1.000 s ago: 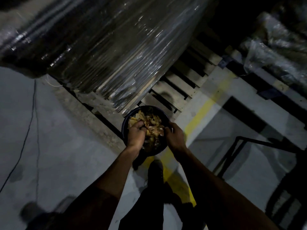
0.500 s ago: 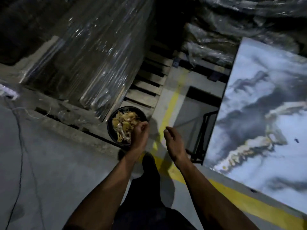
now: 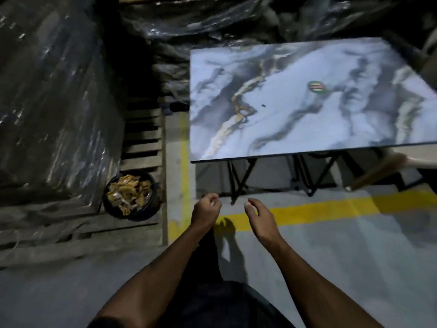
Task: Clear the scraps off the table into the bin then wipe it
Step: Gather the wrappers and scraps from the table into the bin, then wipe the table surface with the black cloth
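Observation:
A marble-patterned folding table [image 3: 295,129] stands ahead to the right. On its top lie a small round green, red and yellow item [image 3: 317,87] and a tiny dark speck [image 3: 263,105]. A black round bin [image 3: 151,209] heaped with yellowish scraps [image 3: 128,194] sits on the floor to the left. My left hand [image 3: 205,213] and my right hand [image 3: 259,216] hang in front of me above the floor, between bin and table, fingers loosely curled and holding nothing.
A large plastic-wrapped stack [image 3: 52,102] on a wooden pallet [image 3: 144,136] fills the left. More wrapped goods [image 3: 212,22] lie behind the table. Yellow floor lines [image 3: 343,207] cross under the table's black legs [image 3: 241,176]. A pale wooden piece [image 3: 378,171] juts in at right.
Both hands have pulled out of the bin and away to the right, now holding nothing. The view has swung right, so the bin sits at the left and the whole table shows.

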The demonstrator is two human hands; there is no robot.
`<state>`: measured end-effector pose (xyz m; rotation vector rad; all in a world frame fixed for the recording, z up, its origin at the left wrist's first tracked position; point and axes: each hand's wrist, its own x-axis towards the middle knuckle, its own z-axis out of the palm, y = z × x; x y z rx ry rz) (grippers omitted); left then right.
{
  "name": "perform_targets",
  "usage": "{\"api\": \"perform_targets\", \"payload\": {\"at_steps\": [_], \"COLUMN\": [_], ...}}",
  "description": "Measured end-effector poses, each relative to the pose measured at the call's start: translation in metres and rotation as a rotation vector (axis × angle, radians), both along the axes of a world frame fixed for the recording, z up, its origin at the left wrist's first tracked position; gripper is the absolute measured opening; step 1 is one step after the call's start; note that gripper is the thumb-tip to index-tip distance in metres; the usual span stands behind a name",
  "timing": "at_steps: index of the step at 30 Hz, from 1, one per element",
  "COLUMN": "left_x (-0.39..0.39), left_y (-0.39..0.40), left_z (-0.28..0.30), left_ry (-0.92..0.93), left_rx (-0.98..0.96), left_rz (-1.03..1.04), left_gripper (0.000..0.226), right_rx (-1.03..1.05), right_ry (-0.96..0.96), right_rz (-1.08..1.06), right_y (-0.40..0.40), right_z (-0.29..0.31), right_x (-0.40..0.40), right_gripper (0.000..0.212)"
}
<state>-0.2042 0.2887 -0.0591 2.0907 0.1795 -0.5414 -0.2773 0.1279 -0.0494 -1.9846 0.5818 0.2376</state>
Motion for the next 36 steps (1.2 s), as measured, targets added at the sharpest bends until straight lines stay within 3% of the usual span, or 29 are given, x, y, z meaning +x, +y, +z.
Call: {"api": "perform_targets", "payload": {"at_steps": [9, 17, 25, 30, 36], "left_x": [-0.029, 0.002, -0.004, -0.017, -0.042], "left_y": [-0.174, -0.362, -0.529, -0.621, -0.744], "left_z": [0.021, 0.013, 0.011, -0.008, -0.011], "left_ry": [-0.020, 0.040, 0.092, 0.119, 0.129], "left_rx": [0.011, -0.030, 0.042, 0.113, 0.119], "left_rz": [-0.400, -0.673, -0.923, -0.960, -0.817], "left_gripper": [0.025, 0.016, 0.025, 0.020, 0.017], "right_rx": [-0.017, -0.017, -0.006, 0.009, 0.041], "right_ry": [0.077, 0.134, 0.123, 0.127, 0.148], "right_rz": [-0.371, -0.690, -0.969, -1.002, -0.883], "right_y": [-0.136, -0.286, -0.424, -0.524, -0.660], "right_z": [0.006, 0.004, 0.010, -0.004, -0.016], "right_x": [-0.070, -0.059, -0.073, -0.095, -0.123], "right_gripper": [0.050, 0.052, 0.048, 0.046, 0.050]}}
